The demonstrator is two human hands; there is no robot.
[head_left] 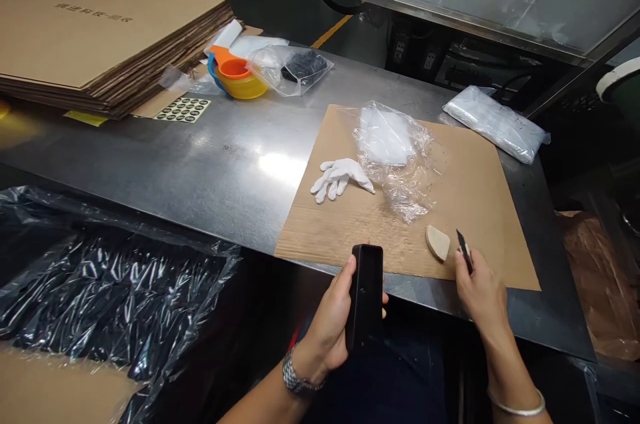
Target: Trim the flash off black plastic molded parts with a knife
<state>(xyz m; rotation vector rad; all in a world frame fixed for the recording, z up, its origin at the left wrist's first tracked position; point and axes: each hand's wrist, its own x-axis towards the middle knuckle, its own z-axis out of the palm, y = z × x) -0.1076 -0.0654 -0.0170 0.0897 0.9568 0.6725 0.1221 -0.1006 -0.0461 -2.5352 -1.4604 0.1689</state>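
My left hand (330, 317), with a metal watch at the wrist, is wrapped round a long black tray-like part (367, 294), its hollow side facing up, at the table's front edge. To the right, my right hand (481, 287) grips a small black knife (465, 252) with its tip pointing up and away. A beige wedge-shaped block (437, 243) lies on the cardboard sheet (480, 211) just left of the knife. Farther left on the sheet rests a white glove (343, 179), beside crumpled clear plastic (407, 191) and a white bagged item (385, 137).
A cardboard stack (110, 31) covers the back left of the metal table (225, 171). Nested colored cups (243, 81), a clear bag with something black (305, 67) and a sticker sheet (183, 110) sit near it. A white package (495, 123) lies back right; black plastic-wrapped items (100, 284) are lower left.
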